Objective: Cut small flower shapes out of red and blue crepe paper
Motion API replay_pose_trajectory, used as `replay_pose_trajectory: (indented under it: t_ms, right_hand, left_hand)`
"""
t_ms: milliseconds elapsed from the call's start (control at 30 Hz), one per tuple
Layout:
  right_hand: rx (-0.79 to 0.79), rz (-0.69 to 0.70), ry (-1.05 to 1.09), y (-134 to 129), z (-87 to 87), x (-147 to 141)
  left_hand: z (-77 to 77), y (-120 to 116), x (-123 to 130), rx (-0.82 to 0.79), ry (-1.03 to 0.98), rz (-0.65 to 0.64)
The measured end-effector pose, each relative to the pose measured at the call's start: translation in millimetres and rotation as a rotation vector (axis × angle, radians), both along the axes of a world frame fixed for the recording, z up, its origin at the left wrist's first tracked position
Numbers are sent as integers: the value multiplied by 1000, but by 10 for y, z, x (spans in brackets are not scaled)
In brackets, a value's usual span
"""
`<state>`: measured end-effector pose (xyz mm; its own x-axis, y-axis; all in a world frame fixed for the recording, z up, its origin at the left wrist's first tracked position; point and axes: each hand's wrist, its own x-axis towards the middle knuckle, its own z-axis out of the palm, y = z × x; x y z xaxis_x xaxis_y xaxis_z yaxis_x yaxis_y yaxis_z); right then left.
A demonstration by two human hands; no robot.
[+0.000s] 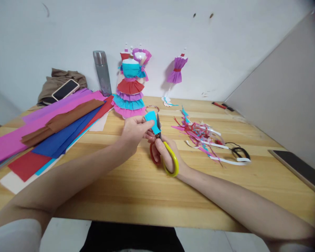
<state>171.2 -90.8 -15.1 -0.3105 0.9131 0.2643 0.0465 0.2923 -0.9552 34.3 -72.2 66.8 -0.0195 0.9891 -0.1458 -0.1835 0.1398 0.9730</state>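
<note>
Near the middle of the view, my left hand [135,131] pinches a small piece of light blue paper [152,121] between thumb and fingers. My right hand [166,152] is wrapped round the scissors [175,161], which have one yellow and one red handle. Their dark blades point away from me and lie at the right edge of the blue paper. Whether the blades are cutting into it cannot be made out. Just behind my left hand stands a mannequin in a layered paper dress [130,85].
Coloured paper sheets [52,129] cover the table's left side, near a phone [65,90], brown cloth [65,77] and a bottle [103,73]. Paper scraps [199,134] lie right of my hands. A purple-dressed mannequin [177,70] stands behind; a dark tablet-like object [299,168] lies far right.
</note>
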Motion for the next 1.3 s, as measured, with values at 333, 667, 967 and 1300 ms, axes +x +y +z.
replay_pose_trajectory:
  t_ms: [333,667,967,1300]
  right_hand:
    - [-3,-23,-10,0,11,-27]
    - [-5,-31,-4,-11,16,-36]
    - [-36,-35,10,-6,24,-44]
    - [-43,-34,29,-14,17,-39]
  left_hand:
    - [18,-10,6,-14,-1,6]
    - [-17,6,-4,-5,-7,-2]
    - [-71,33,-41,14,-21,-35]
    - [-153,72,-97,59,-39,-98]
